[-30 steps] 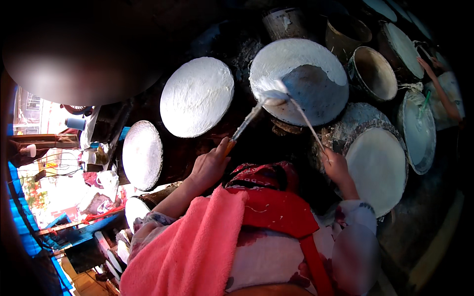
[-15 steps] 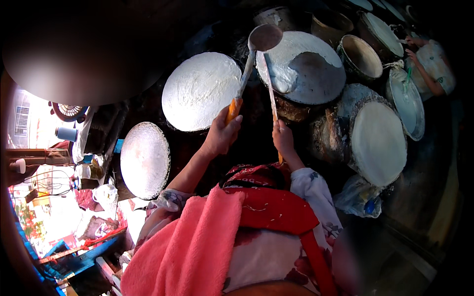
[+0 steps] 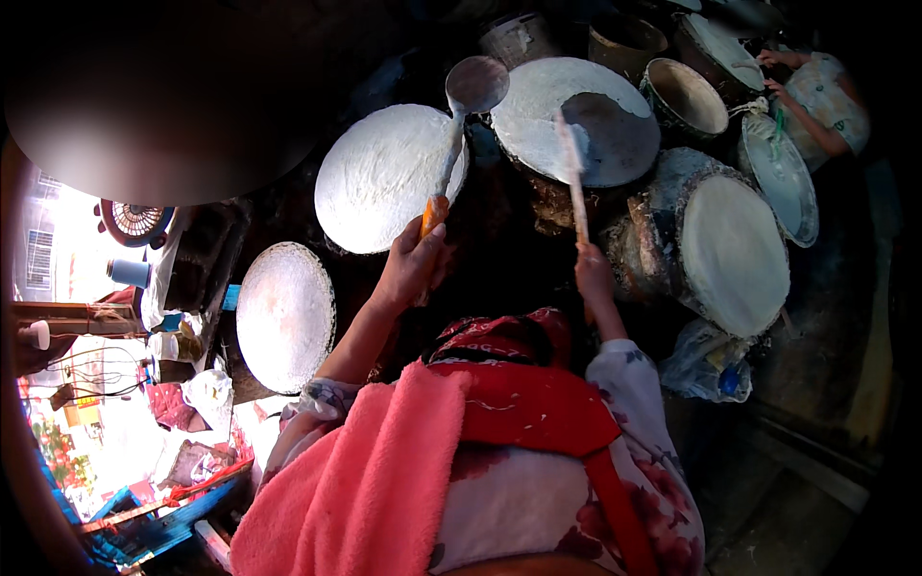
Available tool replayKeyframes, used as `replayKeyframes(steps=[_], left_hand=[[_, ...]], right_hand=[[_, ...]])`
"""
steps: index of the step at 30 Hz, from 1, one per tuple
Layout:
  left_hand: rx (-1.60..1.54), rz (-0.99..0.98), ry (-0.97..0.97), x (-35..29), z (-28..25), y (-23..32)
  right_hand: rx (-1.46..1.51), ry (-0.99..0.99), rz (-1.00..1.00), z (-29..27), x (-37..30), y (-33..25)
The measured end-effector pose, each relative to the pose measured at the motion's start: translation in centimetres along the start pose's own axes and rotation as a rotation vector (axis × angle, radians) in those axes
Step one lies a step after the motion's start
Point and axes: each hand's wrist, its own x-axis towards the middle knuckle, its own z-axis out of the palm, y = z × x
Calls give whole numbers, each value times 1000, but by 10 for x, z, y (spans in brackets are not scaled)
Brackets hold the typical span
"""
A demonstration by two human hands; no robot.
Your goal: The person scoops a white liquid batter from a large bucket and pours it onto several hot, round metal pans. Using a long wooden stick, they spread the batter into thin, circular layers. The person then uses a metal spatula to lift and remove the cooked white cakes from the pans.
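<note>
At the left, a round, white-topped disc stands beside a larger white-coated round disc. The fingers of my left hand curl shut around the orange grip of a long-handled metal ladle, its round bowl overlapping that larger disc's upper right edge in view. My right hand has its fingers closed about a pale, flat stick, blurred, its tip before the white-coated round pan with a bare dark patch. Farther right sits a pale round cover. A loose grip or sudden swing could knock ladle and stick together; a tilted ladle could drip on the rims. Light printed characters mark the red patterned cloth between my forearms, too blurred to read reliably.
</note>
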Motion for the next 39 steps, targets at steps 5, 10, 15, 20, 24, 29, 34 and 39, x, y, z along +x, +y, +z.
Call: replayKeyframes(steps=[5, 10, 15, 20, 24, 29, 34, 39], left_hand=[[-23, -25, -4, 0, 12, 6], [-24, -46, -1, 6, 22, 13], [-25, -70, -3, 13, 29, 10], [-17, -99, 10, 22, 38, 12], [-34, -108, 6, 24, 43, 9], [-27, -143, -28, 30, 48, 17], [-16, -158, 74, 39, 63, 16], [3, -172, 31, 31, 56, 9]], right_hand=[[-2, -32, -126, -1, -12, -5], [50, -37, 52, -34, 7, 45], [-63, -110, -175, -42, -3, 32], [132, -22, 121, -76, 31, 66], [18, 58, -347, -70, 23, 56], [-198, 8, -165, -99, 53, 93], [-71, -46, -394, -98, 56, 75], [-326, 40, -245, -121, 68, 74]])
